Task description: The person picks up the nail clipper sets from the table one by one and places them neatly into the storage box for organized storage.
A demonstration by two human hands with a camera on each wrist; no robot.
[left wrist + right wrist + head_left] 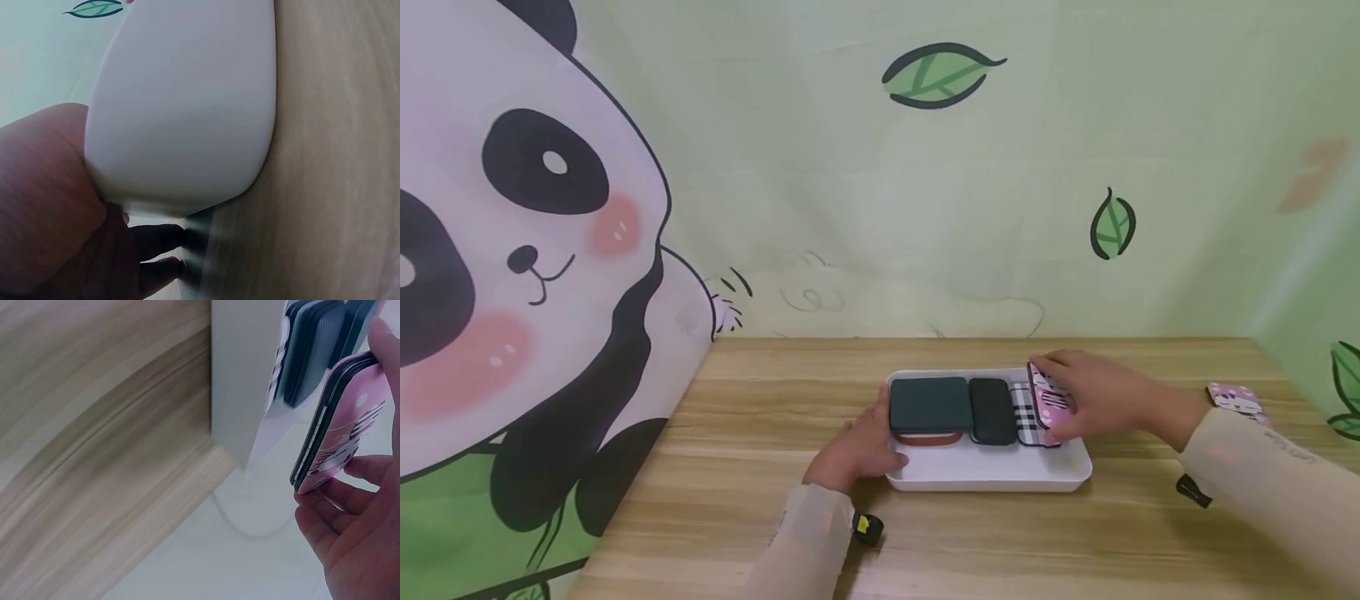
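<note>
A white tray stands on the table, and my left hand holds its left end, thumb by the rim. In the left wrist view the tray's outer wall hides part of that hand. My right hand pinches a pink patterned folding case by its edges, tilted above the tray's right part. The right wrist view shows this pink case with dark edges. Below it lies a black-and-white checked case, partly covered. Beside that sit a black case and a dark green one, over something brown.
Another pink patterned case lies on the table to the right, partly behind the right sleeve. A black strap end hangs by the right wrist, and a black wrist device by the left. A printed curtain stands behind the wooden table.
</note>
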